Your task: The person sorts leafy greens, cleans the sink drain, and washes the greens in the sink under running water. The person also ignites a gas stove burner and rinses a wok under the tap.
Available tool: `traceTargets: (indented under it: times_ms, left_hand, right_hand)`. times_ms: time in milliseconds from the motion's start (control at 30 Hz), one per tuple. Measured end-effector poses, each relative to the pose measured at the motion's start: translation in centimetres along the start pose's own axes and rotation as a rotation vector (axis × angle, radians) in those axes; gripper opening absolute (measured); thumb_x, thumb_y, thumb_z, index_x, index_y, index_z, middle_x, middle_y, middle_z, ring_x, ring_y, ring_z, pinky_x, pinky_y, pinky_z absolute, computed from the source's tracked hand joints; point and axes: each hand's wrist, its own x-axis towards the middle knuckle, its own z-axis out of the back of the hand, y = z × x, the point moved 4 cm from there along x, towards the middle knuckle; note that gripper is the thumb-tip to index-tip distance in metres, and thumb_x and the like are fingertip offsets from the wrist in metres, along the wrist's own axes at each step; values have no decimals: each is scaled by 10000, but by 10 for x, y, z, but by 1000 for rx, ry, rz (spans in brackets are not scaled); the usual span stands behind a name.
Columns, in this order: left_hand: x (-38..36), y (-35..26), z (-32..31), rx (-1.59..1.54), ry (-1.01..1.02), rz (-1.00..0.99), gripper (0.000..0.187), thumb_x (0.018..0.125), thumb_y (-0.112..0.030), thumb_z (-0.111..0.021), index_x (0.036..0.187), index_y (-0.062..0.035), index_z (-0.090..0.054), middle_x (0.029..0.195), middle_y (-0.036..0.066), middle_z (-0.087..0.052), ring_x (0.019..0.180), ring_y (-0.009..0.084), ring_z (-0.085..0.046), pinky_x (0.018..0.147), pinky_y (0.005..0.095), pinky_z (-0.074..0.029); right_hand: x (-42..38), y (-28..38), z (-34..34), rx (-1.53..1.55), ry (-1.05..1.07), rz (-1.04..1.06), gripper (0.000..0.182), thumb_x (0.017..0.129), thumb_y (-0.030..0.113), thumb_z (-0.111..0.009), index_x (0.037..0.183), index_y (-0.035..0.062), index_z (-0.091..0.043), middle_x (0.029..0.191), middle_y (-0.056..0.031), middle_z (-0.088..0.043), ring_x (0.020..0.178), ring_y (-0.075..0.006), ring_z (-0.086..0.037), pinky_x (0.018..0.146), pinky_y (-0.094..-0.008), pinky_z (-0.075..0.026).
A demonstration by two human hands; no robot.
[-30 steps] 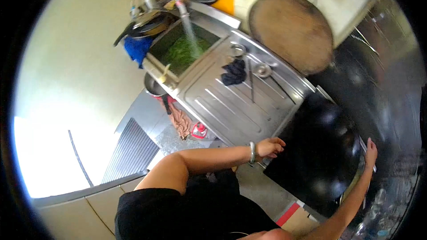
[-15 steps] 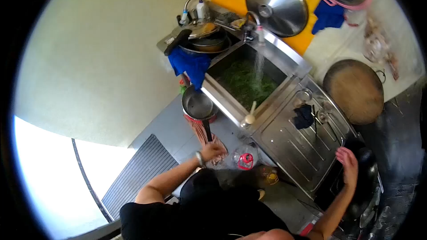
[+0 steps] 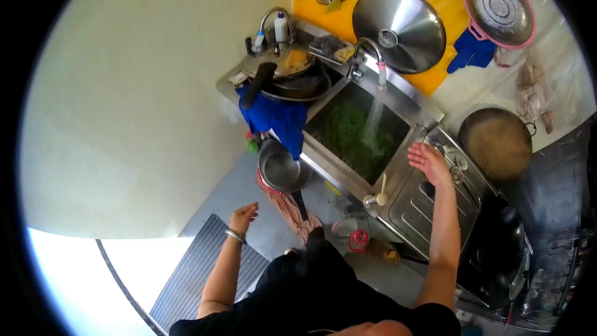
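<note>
My left hand [image 3: 244, 219], with a bracelet at the wrist, hangs over the floor beside the mat; its fingers are curled together and whatever they may hold is too small to make out. Raised above the right edge of the sink, my right hand [image 3: 429, 160] has its fingers extended and holds nothing. Water runs from the tap [image 3: 368, 46] onto leafy greens [image 3: 357, 130] lying in water in the sink [image 3: 336, 171]. A grey pan [image 3: 280, 165] sits below the sink's left corner, nearest to my left hand.
A blue cloth [image 3: 273, 118] hangs by stacked pans [image 3: 295, 84]. The ridged drainboard [image 3: 413, 221] adjoins the sink, with a black wok [image 3: 504, 236] beyond. A round wooden board [image 3: 495, 143] leans at the right. Bottles [image 3: 357, 241] stand on the floor near a grey mat [image 3: 199, 274].
My left hand has moved left, away from the pan handle. My right hand has moved up and left from the wok side to the sink edge. The view has shifted.
</note>
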Motion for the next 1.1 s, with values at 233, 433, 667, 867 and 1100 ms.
traceTargets:
  times_ms: [233,433,667,867,1100]
  left_hand:
    - [43,-83,-82,-101,80,-103,290,887,-282,-567,899,-18,-685,812,59,-669,748,129,-604,674,261,-471]
    - [75,-112,-130,-56,147,-101,274,927,-241,-502,1012,0,-601,927,86,-652,790,152,-604,719,293,-472]
    - [144,-175,-249,-123,527,31,368,942,-280,-462,1137,15,-566,1040,122,-633,974,211,-599,884,334,-459]
    - [268,-144,-382,-687,673,351,479,911,-266,-497,1314,-29,-393,1313,142,-447,1182,263,-452,987,428,-373]
    - [346,-145,-489,-720,859,392,382,880,-213,-541,1184,2,-456,1096,121,-544,1034,262,-532,923,373,-448]
  right_hand:
    - [174,-35,0,177,-66,-102,455,861,343,-600,1151,5,-507,1078,-112,-574,936,-227,-571,821,-383,-476]
    - [304,-110,27,562,-224,-259,258,926,268,-499,968,14,-514,821,-80,-568,727,-212,-566,658,-349,-494]
    - [361,-120,0,820,-47,-305,271,925,267,-463,744,67,-483,623,-9,-441,486,-108,-410,399,-245,-327]
    - [354,-94,-27,866,161,-119,197,877,166,-533,991,8,-560,857,-102,-602,797,-233,-602,731,-352,-516]
    - [226,-51,-33,-152,392,-75,277,904,187,-535,1126,24,-561,1035,-88,-615,949,-183,-592,877,-320,-458]
